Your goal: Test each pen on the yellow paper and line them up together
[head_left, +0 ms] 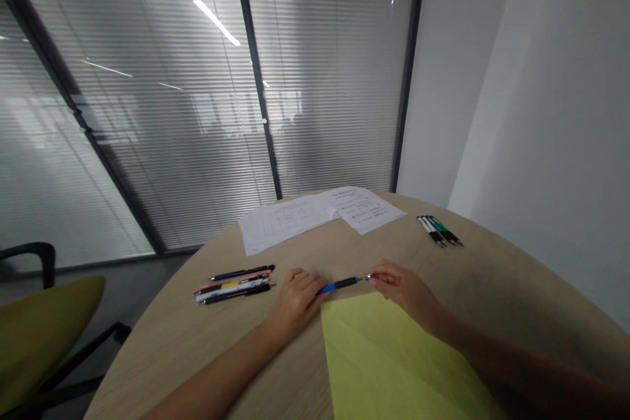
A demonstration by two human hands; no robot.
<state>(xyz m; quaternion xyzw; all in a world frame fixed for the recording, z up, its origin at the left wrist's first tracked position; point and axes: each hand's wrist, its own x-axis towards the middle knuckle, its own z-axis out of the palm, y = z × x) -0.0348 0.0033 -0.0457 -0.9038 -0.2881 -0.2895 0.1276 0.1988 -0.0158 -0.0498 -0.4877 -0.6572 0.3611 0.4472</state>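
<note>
A blue pen [340,285] with a black grip lies crosswise between my hands, just above the top edge of a yellow sheet [388,354]. My left hand [296,296] has its fingers closed on the blue rear end of the barrel. At the other end, my right hand [398,283] pinches the silver tip piece [368,277] with thumb and forefinger. Whether that piece is still joined to the grip is too small to tell. To the left of my left hand lies a row of several pens [235,285] in black, white, yellow and pink.
Printed papers [290,216] overlap at the far side of the round wooden table [275,367]. Several green and white pens with black grips [440,231] lie at the right. A green chair [44,335] stands at the left; glass panels with blinds and a white wall are behind.
</note>
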